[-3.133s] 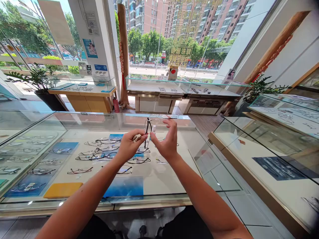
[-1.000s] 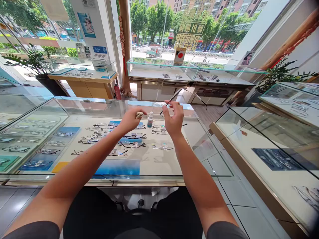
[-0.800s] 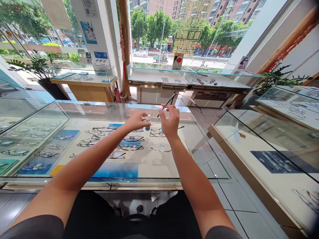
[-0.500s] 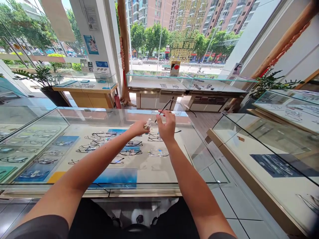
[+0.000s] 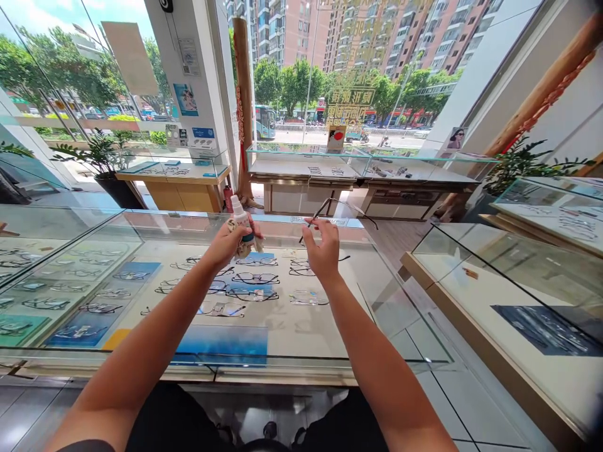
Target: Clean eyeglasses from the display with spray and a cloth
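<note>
My left hand [image 5: 227, 242] is closed round a small white spray bottle [image 5: 240, 220] and a beige cloth, lifted above the glass display counter [image 5: 330, 326]. My right hand [image 5: 321, 250] pinches a pair of thin dark-framed glasses [image 5: 336, 210] by one temple, holding them up over the counter's far edge. The two hands are a short way apart. Under the glass lie several pairs of glasses [image 5: 257, 278] on white and blue pads.
Another glass counter [image 5: 509, 276] stands to the right, one more to the left [image 5: 42, 251]. Further display cases [image 5: 362, 164] line the window, with potted plants [image 5: 101, 160] at both sides. A tiled aisle runs between the counters.
My left hand took the spray bottle from the counter top and lifted it up and to the left. My right hand kept holding the glasses almost in place.
</note>
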The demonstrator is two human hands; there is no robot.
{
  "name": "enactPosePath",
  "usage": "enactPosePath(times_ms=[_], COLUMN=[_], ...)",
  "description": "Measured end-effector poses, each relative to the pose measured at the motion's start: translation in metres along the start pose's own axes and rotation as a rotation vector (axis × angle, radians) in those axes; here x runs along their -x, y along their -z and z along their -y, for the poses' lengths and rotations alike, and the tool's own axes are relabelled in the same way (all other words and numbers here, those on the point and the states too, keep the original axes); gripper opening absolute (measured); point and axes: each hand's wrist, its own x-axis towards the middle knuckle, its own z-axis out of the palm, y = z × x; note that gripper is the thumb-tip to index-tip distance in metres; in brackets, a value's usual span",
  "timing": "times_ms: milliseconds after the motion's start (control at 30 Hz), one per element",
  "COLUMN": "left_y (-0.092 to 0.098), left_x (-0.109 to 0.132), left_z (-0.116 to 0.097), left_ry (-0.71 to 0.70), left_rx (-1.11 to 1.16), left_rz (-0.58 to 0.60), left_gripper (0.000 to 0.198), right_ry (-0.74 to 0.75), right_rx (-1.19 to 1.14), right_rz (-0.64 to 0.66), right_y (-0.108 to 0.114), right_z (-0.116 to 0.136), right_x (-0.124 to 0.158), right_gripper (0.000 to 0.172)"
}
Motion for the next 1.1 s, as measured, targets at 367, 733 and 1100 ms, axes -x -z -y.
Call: enactPosePath(times_ms=[367, 733, 1100], left_y=[0.020, 0.003, -0.007], left_x=[0.026, 0.032, 0.038], left_z=[0.002, 0.009, 0.010], left_ry=[0.170, 0.209, 0.199], left_rx=[0.388, 0.070, -0.053], left_rz=[0.102, 0.121, 0.113], left_gripper=[0.061, 0.082, 0.071], right_ry=[-0.045, -0.252, -0.322], right_rx=[-0.215, -0.576, -0.696], right_rz=[0.304, 0.663, 0.781], right_y=[-0.003, 0.004, 0.002], right_z=[0.039, 0.061, 0.067], right_x=[0.023, 0.029, 0.032], right_gripper=[0.015, 0.031, 0.038])
